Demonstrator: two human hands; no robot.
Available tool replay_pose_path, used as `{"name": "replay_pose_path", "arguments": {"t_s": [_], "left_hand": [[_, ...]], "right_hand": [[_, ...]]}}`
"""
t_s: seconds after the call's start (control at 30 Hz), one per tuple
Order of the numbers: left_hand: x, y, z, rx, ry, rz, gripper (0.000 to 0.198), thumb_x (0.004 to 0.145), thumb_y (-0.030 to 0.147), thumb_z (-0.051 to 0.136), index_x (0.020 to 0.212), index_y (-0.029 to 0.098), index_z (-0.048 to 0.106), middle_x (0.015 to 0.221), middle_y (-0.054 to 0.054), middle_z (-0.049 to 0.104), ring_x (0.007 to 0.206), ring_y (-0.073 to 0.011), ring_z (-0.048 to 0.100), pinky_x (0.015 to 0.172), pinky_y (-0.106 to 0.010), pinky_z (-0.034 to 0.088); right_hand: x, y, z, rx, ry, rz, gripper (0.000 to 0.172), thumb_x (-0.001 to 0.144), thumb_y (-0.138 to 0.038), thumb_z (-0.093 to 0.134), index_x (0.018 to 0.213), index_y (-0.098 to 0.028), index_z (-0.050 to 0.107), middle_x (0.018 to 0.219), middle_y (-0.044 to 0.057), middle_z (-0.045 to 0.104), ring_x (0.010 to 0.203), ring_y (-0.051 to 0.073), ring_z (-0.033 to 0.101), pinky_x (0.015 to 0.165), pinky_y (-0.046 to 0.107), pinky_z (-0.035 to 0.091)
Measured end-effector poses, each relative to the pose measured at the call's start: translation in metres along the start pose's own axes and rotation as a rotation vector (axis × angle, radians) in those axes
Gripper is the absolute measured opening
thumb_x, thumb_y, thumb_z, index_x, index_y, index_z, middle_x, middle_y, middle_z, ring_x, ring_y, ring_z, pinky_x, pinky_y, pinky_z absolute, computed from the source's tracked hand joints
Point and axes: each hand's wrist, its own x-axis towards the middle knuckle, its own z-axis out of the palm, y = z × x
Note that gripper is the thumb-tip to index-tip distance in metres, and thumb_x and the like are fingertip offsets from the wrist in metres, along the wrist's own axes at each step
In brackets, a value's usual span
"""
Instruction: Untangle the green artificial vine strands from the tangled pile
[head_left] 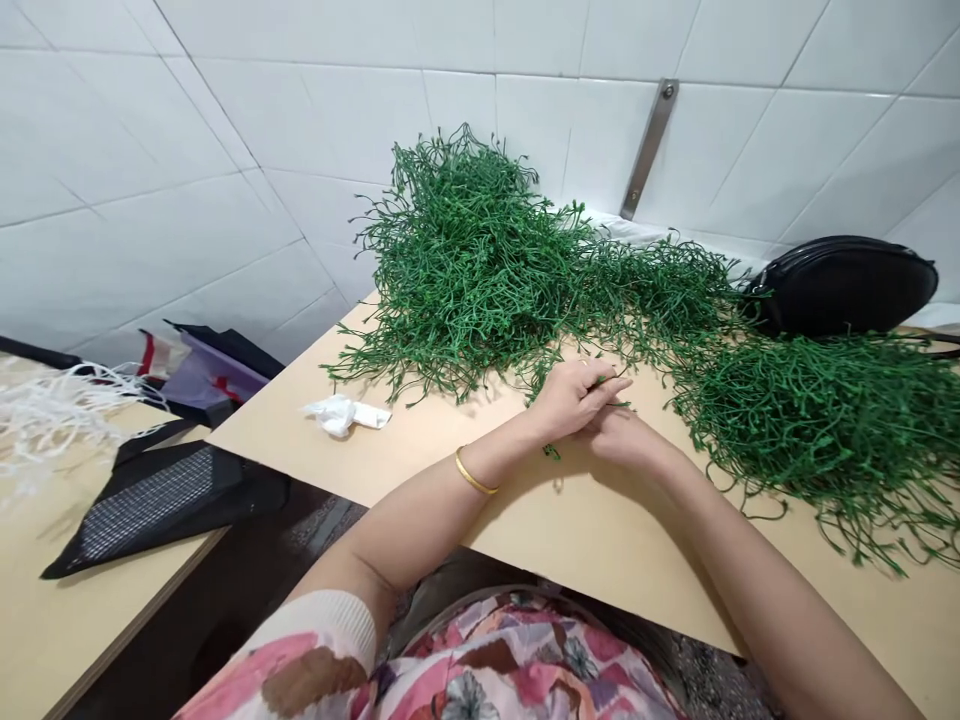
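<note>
Left hand [574, 395] lies on top of the right hand [624, 438], both low on the bench [585, 530] right in front of the person. The left hand is curled shut on one thin green sprig [613, 381]. The right hand sits under it, its fingers hidden, so I cannot tell if it grips too. A gold bangle [474, 472] rings the left wrist, and a tiny green bit [553, 452] lies on the bench just beside that wrist.

Only this one sprig is being worked on. I think there is lots of work left, because so much green waits close by.

A little way to the left lies a crumpled white paper [346, 413]. Off to the far left a side bench [45, 620] holds a black mesh [150, 500] and some white strings [45, 410].

Past the hands sits a big heap [465, 260] of the same green sprigs, piled high. Its near edge almost reaches the fingers. A second heap [825, 420] spreads out on the right, flat and wide, and the two heaps join in the middle. I cannot tell which heap is done and which is not. No neat stack or bundle shows anywhere.

Behind the right heap lies a black bag [840, 285], touching the green. Last comes the white tiled wall [225, 150].
</note>
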Motion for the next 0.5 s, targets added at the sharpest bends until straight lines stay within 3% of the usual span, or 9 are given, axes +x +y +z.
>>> {"name": "replay_pose_path", "arguments": {"t_s": [0.1,0.23,0.4,0.5], "left_hand": [[-0.001,-0.009,0.007,-0.075,-0.060,-0.142,0.036,0.085,0.042,0.043,0.060,0.017,0.051,0.057,0.001,0.050,0.057,-0.0097,0.044,0.057,-0.023,0.033],[-0.002,-0.016,0.016,-0.050,-0.088,-0.203,0.031,0.078,0.040,0.054,0.058,0.017,0.048,0.057,0.002,0.048,0.057,-0.0105,0.042,0.056,-0.023,0.030],[-0.003,-0.016,0.021,0.047,-0.101,-0.192,0.028,0.075,0.038,0.056,0.057,0.019,0.045,0.058,0.000,0.049,0.058,-0.0123,0.042,0.056,-0.024,0.029],[-0.004,-0.014,0.019,0.134,-0.141,-0.201,0.027,0.074,0.041,0.057,0.060,0.019,0.047,0.059,-0.001,0.048,0.061,-0.0145,0.044,0.057,-0.026,0.032]], "right_hand": [[-0.022,0.009,-0.027,0.023,-0.038,0.125,0.026,0.072,-0.026,0.059,0.096,-0.018,0.065,0.100,0.009,0.062,0.095,0.023,0.058,0.087,0.039,0.047],[-0.033,0.012,-0.054,0.192,0.158,0.389,0.026,0.079,-0.036,0.052,0.091,-0.017,0.066,0.092,0.007,0.065,0.088,0.019,0.060,0.080,0.036,0.048],[-0.022,0.001,-0.041,0.527,0.165,0.420,0.032,0.070,-0.044,0.063,0.088,-0.018,0.063,0.083,0.003,0.065,0.073,0.014,0.058,0.066,0.027,0.048],[-0.016,-0.001,-0.027,0.551,0.231,0.414,0.025,0.071,-0.042,0.062,0.076,-0.017,0.060,0.070,0.000,0.061,0.063,0.012,0.054,0.060,0.025,0.046]]}}
